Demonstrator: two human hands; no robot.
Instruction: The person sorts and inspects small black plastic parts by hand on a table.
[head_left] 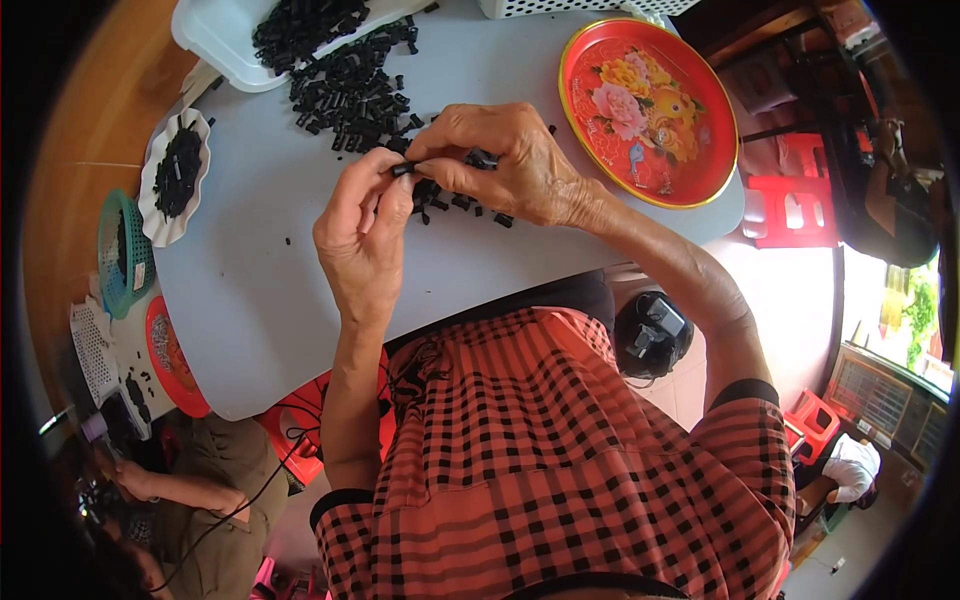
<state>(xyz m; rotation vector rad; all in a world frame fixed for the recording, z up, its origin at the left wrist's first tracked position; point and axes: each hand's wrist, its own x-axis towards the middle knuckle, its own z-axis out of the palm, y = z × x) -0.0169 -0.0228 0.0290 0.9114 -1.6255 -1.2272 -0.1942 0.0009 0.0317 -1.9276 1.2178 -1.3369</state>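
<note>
Both hands meet over the middle of the grey table, holding one small black plastic piece (402, 169) between them. My left hand (362, 225) pinches its left end with thumb and fingertips. From the other side, the thumb and forefinger of my right hand (515, 165) close on the same piece. Something dark shows beneath the right palm; I cannot tell if it is held or lies on the table. Behind the hands spreads a loose pile of similar black pieces (350, 100), and some lie under them.
A white tub (215, 50) with more black pieces stands at the far left, near a scalloped white dish (160, 225). A red flowered tray (590, 130) lies on the right. Beyond the table's left edge are a green basket (112, 290) and a seated person (215, 500).
</note>
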